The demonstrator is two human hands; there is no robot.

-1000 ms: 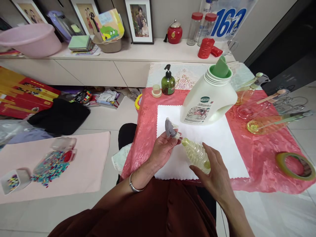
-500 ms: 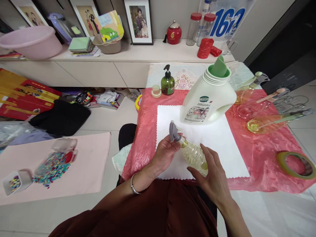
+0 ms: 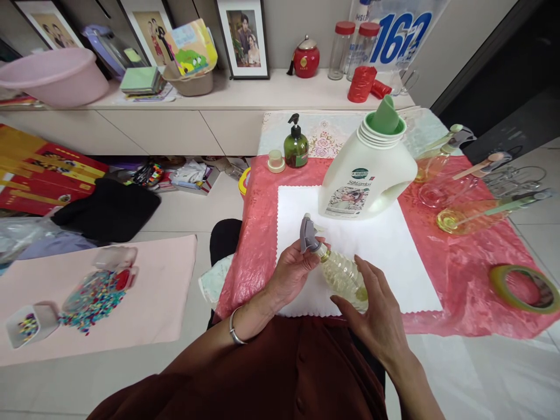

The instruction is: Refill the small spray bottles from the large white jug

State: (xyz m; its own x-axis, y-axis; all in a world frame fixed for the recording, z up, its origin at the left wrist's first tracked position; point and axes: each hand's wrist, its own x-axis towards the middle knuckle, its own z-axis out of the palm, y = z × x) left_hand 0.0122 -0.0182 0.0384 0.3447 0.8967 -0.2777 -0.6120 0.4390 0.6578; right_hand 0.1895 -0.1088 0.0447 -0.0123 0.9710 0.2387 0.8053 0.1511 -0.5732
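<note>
Wide view of a tiled room: a long pale shelf (image 3: pixel 245 90) runs along the wall beyond a big white jug (image 3: pixel 350 154). On the shelf, behind the jug and to its left, are a red jar (image 3: pixel 306 61), a photo frame (image 3: pixel 244 41) and, far to the left, a pink basin (image 3: pixel 55 76). The jug, with a green spout (image 3: pixel 385 116) at its mouth, stands upright on a white mat (image 3: pixel 411 286), laid over a counter (image 3: pixel 258 245) covered in red plastic.

On the near side of the jug, above the mat, is a see-through, pale yellow spray bottle (image 3: pixel 341 271), tilted, with its grey spray head (image 3: pixel 307 236) pointing away to the left. The left hand (image 3: pixel 292 271) has its fingers closed around the base of the spray head, at the bottle's neck. The right hand (image 3: pixel 378 309) curves around the bottle's lower end, thumb and fingers well apart; how firmly they grip cannot be told.

Left of the jug stand a green pump bottle (image 3: pixel 296 151) and a small pale cap (image 3: pixel 275 161). Right of the jug are three more bottles with spray tops (image 3: pixel 450 188), and nearer the wearer than these, a roll of tape (image 3: pixel 496 283)
</note>
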